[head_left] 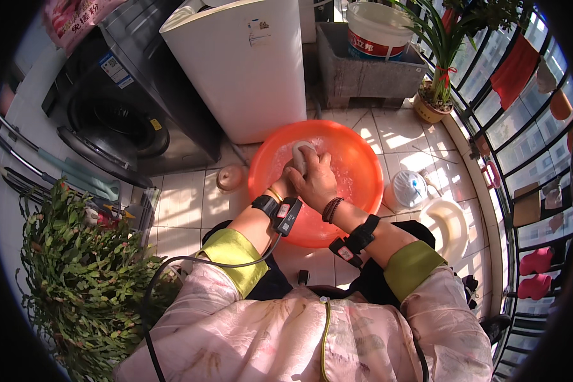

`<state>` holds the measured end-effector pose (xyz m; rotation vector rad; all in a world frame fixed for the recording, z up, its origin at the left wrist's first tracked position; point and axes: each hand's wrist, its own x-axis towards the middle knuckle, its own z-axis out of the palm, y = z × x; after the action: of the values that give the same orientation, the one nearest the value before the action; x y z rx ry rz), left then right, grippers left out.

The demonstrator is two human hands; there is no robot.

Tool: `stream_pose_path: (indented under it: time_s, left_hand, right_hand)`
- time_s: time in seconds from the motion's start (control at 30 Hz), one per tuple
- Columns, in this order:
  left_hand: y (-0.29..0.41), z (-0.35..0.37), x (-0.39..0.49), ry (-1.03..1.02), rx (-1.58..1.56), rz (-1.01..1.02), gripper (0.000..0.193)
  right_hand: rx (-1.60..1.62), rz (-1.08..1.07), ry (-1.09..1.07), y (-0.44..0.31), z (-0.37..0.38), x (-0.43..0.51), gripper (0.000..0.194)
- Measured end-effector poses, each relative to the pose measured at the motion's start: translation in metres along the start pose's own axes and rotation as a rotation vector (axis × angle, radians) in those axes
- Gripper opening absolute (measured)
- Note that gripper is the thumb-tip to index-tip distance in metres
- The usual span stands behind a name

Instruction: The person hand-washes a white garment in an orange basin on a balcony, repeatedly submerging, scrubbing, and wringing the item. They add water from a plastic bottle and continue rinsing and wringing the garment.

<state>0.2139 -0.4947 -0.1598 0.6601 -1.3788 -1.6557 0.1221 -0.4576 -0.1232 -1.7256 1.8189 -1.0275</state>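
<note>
An orange plastic basin [365,191] with sudsy water sits on the floor before me. Over it, my right hand [317,179] grips a pale, soft-looking item [300,160], possibly a cloth or sock, with its fingers bent across the top. My left hand [282,184] holds the same item from the left, and its fingers are largely hidden behind the item and the right hand. The two hands touch near the basin's middle. Whitish foam [317,142] shows on the water just beyond them.
A white appliance [248,71] and a dark front-loading washing machine [172,95] stand beyond the basin. Right of it are a lidded tub [406,191] and a cream basin [441,229]. A leafy plant [90,277] crowds the left. A cable [186,259] crosses my left sleeve.
</note>
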Motion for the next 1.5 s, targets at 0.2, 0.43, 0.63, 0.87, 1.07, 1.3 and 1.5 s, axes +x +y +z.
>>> stream_pose_path:
  time_s: [0.2,0.43,0.63,0.87,1.07,1.3,1.5]
  left_hand:
    - [-0.014,0.004,0.008,-0.073,-0.945,-0.608,0.018]
    - [-0.022,-0.014,0.007,-0.027,-0.704,-0.531,0.027]
    - [0.006,-0.003,0.012,-0.140,-0.859,-0.715,0.027]
    - [0.036,-0.010,0.011,-0.254,-1.060,-0.580,0.032]
    - [0.026,-0.015,0.014,-0.217,-1.011,-0.681,0.030]
    - [0.016,-0.026,0.004,0.173,-0.850,-0.826,0.032]
    - [0.024,-0.007,-0.004,0.076,-0.829,-0.678,0.082]
  right_hand:
    - [0.253,0.228,0.035,0.013,-0.012,0.020,0.041]
    - [0.033,0.051,-0.095,0.003,-0.001,0.006,0.058]
    - [0.923,0.566,-0.306,0.089,-0.025,0.053,0.055]
    - [1.049,0.471,-0.564,0.123,-0.021,0.037,0.057]
    - [1.870,0.489,-0.705,0.080,-0.013,0.029,0.043]
    - [1.179,0.239,-0.139,0.085,-0.010,0.052,0.031]
    - [0.256,-0.193,0.100,0.036,-0.011,0.031,0.013]
